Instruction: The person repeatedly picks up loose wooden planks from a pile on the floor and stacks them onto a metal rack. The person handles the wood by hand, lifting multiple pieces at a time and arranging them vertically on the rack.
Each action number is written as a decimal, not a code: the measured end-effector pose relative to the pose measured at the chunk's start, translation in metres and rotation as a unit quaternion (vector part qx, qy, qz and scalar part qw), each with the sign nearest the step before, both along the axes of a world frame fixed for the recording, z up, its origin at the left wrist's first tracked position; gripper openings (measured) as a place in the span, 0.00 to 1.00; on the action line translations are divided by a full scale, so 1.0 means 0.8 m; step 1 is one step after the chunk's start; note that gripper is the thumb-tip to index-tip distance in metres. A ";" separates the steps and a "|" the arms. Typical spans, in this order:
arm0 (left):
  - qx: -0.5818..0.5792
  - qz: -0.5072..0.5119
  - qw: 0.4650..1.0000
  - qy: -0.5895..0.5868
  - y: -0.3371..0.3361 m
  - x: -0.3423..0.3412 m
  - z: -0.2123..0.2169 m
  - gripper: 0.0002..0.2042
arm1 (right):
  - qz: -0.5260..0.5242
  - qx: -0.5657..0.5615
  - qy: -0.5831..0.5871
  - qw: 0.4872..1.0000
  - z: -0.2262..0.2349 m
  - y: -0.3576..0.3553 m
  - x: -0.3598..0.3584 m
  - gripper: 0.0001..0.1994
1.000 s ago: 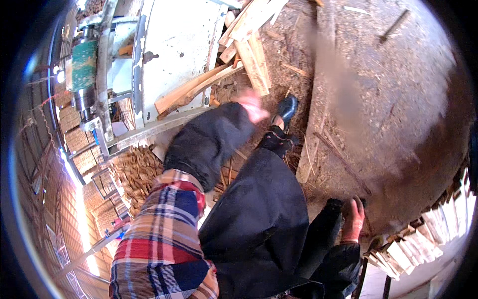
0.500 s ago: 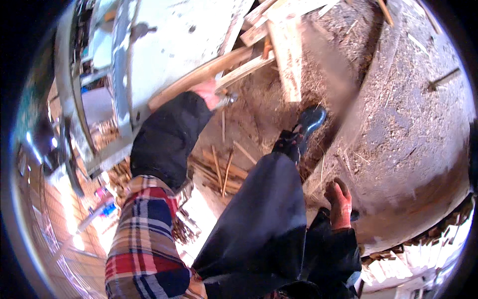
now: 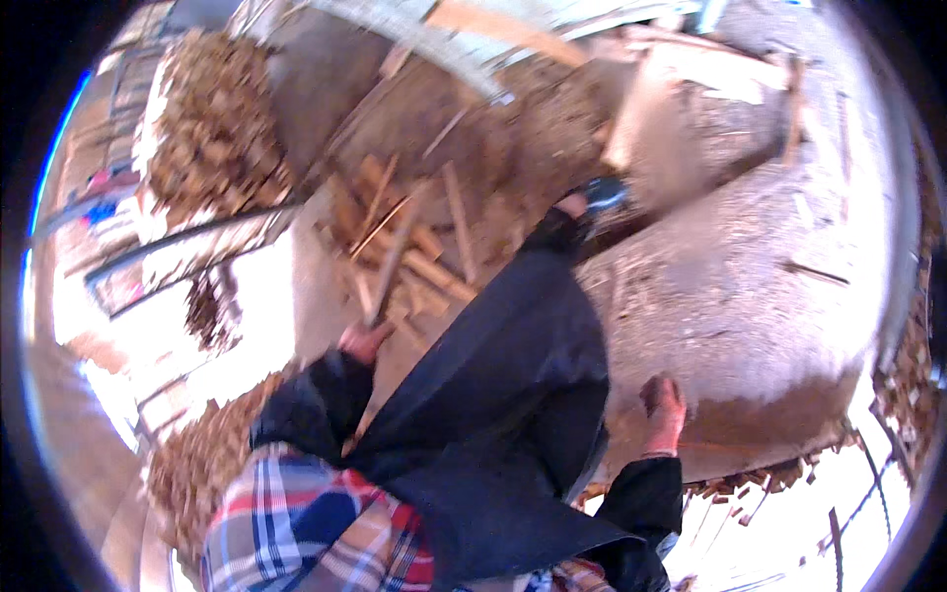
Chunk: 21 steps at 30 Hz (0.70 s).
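My left hand [image 3: 365, 340] is closed at the lower end of a long brownish wood strip [image 3: 397, 252], which points away over a loose heap of wood pieces [image 3: 429, 268] on the floor. Motion blur softens its fingers. My right hand [image 3: 665, 409] hangs low on the right, above the dusty floor. Its fingers are loosely bent and a little apart, with nothing visible in them. Dark sleeves cover both forearms, and plaid cloth shows at my left upper arm.
A dark shoe [image 3: 602, 194] stands beside a groove in the sawdust-strewn ground [image 3: 730, 286]. Ahead, a pale machine table [image 3: 434, 44] carries boards, and a plank [image 3: 636, 113] leans near it. Stacked wood blocks [image 3: 212, 128] rise at the far left, with more [image 3: 212, 459] nearer.
My left hand has left the board at the machine table and come down and back to the wood heap, onto a strip. The view has turned left. My right hand stays low.
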<state>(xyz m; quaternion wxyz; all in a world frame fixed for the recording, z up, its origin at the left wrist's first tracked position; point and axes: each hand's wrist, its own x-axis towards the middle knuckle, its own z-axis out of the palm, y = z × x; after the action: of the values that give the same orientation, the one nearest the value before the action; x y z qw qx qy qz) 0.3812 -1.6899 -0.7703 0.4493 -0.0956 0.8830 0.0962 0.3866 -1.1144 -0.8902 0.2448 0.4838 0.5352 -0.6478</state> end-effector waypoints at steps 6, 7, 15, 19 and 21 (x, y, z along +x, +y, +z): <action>-0.031 0.030 0.999 0.011 0.026 -0.074 -0.028 0.22 | -0.148 -0.003 -0.024 0.989 0.011 0.013 -0.016 0.16; 0.005 -0.007 1.000 0.012 0.047 -0.121 -0.039 0.26 | -0.150 -0.001 -0.013 0.989 0.005 0.008 -0.031 0.17; 0.114 -0.175 0.973 0.102 0.297 -0.612 -0.247 0.50 | -0.180 -0.035 -0.023 0.983 -0.083 -0.061 -0.168 0.22; 0.065 -0.249 0.949 0.184 0.427 -0.821 -0.327 0.57 | -0.231 -0.079 -0.046 0.969 -0.143 -0.103 -0.216 0.23; 0.040 -0.273 0.943 0.188 0.474 -0.890 -0.364 0.61 | -0.260 -0.097 -0.062 0.959 -0.169 -0.118 -0.236 0.24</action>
<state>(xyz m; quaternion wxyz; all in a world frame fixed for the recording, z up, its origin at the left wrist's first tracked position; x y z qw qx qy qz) -0.3305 -1.3108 -1.0612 0.2875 0.1871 0.9391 0.0212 0.1979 -1.2089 -1.0251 0.1458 0.6193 0.3094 -0.7067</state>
